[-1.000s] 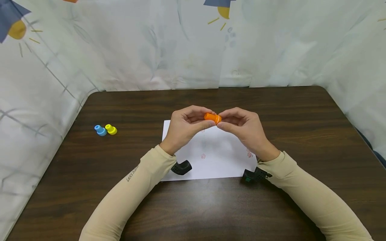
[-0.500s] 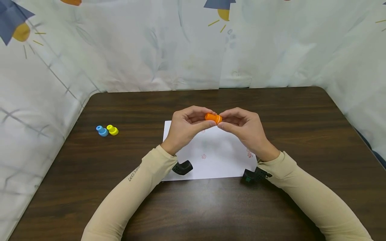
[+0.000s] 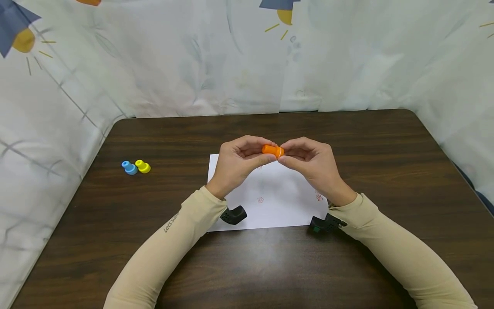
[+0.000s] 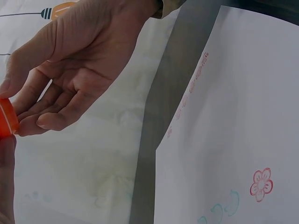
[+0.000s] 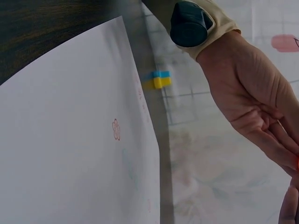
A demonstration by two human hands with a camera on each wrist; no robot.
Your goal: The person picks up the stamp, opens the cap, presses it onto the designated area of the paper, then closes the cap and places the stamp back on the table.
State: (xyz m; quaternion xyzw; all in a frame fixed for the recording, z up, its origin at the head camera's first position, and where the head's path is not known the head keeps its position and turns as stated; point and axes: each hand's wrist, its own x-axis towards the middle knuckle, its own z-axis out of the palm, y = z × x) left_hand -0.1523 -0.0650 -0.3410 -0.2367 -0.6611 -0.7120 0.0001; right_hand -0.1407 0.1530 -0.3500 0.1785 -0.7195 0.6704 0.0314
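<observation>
A small orange toy stamp [image 3: 271, 149] with a pale ring line is held level above the paper. My left hand [image 3: 243, 161] grips its longer left part between thumb and fingers. At the right end, near the ring line, my right hand [image 3: 310, 163] pinches it with thumb and fingertips. In the left wrist view the orange stamp [image 4: 6, 119] shows at the left edge, between the right hand [image 4: 84, 65] and a finger from below. The right wrist view shows the left hand [image 5: 247, 88], with only a sliver of orange at the right edge.
A white paper sheet [image 3: 270, 210] lies under the hands, bearing red flower prints [image 4: 261, 185] and faint green marks [image 4: 217, 212]. A blue stamp [image 3: 129, 168] and a yellow stamp [image 3: 143, 166] stand together at the left of the dark wooden table [image 3: 386, 150]. Patterned curtains enclose it.
The head view shifts very slightly. Both hands keep their hold on the orange stamp, with no other visible change.
</observation>
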